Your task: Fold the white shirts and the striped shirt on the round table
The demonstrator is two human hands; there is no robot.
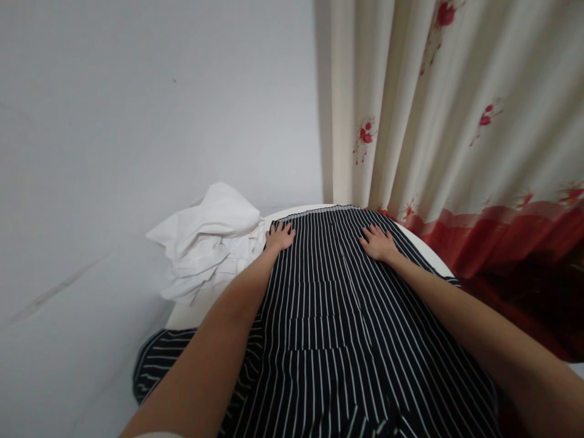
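A black garment with thin white stripes [328,304] lies spread over a round white table [429,249], its far hem near the table's back edge and a pocket seam across its middle. My left hand [279,236] rests flat on the garment's far left part, fingers spread. My right hand [378,242] lies flat on the far right part, fingers apart. Neither hand holds anything. Part of the striped cloth hangs off the table at the near left.
A crumpled pile of white cloth [210,240] sits on the table's left side against a plain white wall [137,121]. A cream curtain with red flowers and a red lower band [456,121] hangs right behind the table.
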